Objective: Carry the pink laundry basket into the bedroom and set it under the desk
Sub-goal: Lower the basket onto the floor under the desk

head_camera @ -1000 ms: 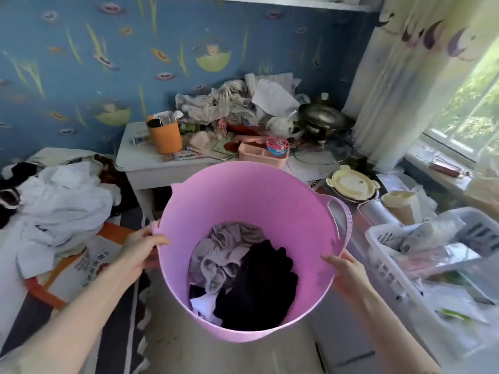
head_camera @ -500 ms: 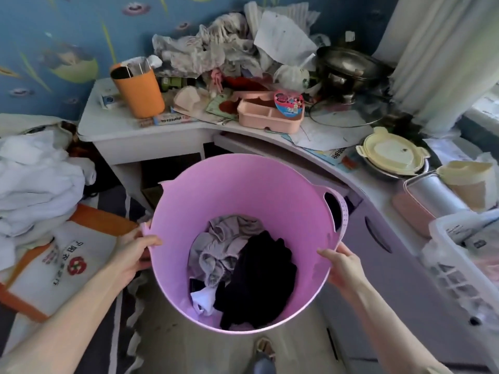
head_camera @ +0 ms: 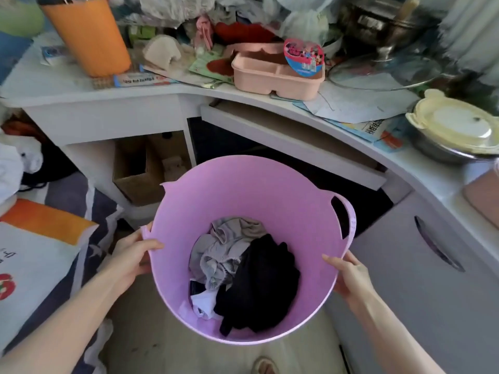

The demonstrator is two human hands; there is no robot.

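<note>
The pink laundry basket (head_camera: 243, 201) is a smooth, round plastic tub with a cut-out handle on its right side, its bottom heaped with crumpled grey and black clothes (head_camera: 243, 276). The left hand (head_camera: 132, 257) pinches the near-left rim, thumb inside; the right hand (head_camera: 348, 271) curls around the right rim. It hangs just in front of the white curved desk (head_camera: 172, 90) (its top cluttered). A cardboard box (head_camera: 140, 168) sits in the opening underneath.
</note>
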